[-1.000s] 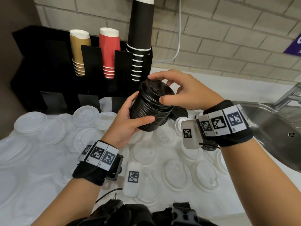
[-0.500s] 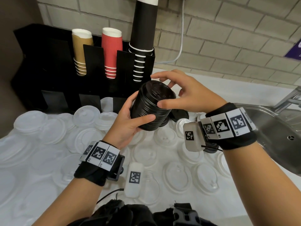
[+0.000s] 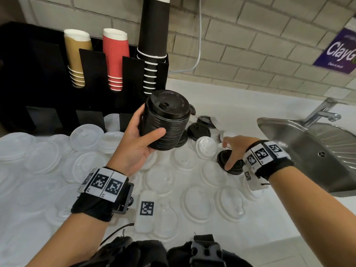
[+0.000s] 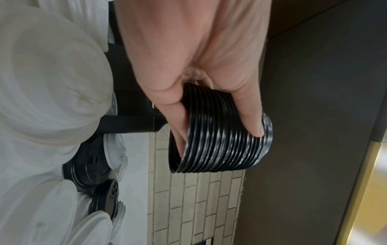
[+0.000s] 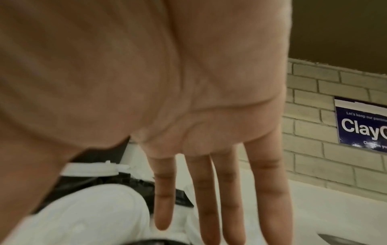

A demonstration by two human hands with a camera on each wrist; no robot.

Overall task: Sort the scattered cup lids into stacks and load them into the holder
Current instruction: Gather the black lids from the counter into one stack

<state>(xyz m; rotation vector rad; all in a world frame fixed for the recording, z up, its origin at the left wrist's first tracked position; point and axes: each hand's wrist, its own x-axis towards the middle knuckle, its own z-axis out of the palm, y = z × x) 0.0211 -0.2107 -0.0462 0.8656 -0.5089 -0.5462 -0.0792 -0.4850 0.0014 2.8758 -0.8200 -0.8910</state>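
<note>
Black lids first. My left hand point(image 3: 137, 139) is wrapped round the black stack point(image 3: 165, 120), thumb across the front, other fingers point(image 4: 180, 126) behind, holding it tilted up off the counter point(image 3: 250, 105). My right hand point(image 3: 234, 151) is low over to the right, fingers point(image 5: 211, 190) straight and spread, nothing in it; fingertips sit right at a loose black lid point(image 3: 230, 162) below the wrist, tho I can't tell if they're touching it yet. More black lids point(image 3: 198, 131) lie between my two hands, mixed w/ white lids point(image 3: 206, 146); clear lids point(image 3: 86, 135) cover the counter under and left of my left hand. Holder point(image 3: 38, 74) is beyond my left hand, cups in its upper slots.

Step in hand, I reckon: still collecting blacks, nothing loaded. Next move needs a pinch on that lid's rim, lift, then seat it square on top of the stack, same way up, so it nests. Stack's slanted, so it could slip if I loosen my hold.
</note>
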